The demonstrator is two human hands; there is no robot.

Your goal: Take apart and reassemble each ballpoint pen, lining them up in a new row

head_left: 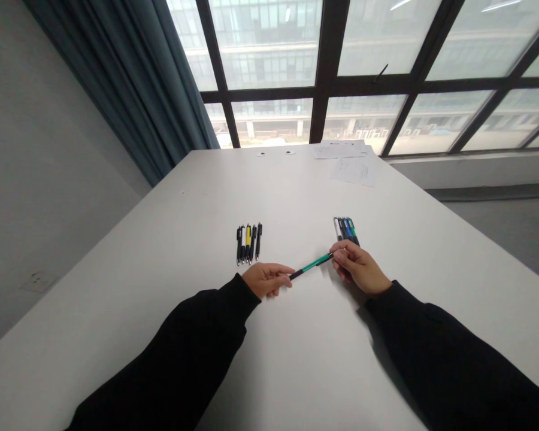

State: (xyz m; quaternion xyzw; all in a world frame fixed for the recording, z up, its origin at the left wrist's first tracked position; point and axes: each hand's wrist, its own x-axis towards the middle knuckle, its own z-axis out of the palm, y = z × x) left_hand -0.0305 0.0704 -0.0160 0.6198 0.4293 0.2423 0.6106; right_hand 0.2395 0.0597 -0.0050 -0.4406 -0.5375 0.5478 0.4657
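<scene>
A green pen with a dark grip is held above the table between both hands, slanting up to the right. My left hand pinches its dark lower-left end. Fingertips of my right hand close on the other end, partly hiding it. Just beyond my left hand lies a row of several pens, mostly black, with one white and one yellow, roughly side by side. Behind my right hand is a second group of pens in white, black, blue and green; the hand covers their near ends.
Sheets of paper lie at the far right of the white table. Two small dark-and-white fittings sit near its far edge. Behind stand a window and a blue curtain; a wall socket is at left.
</scene>
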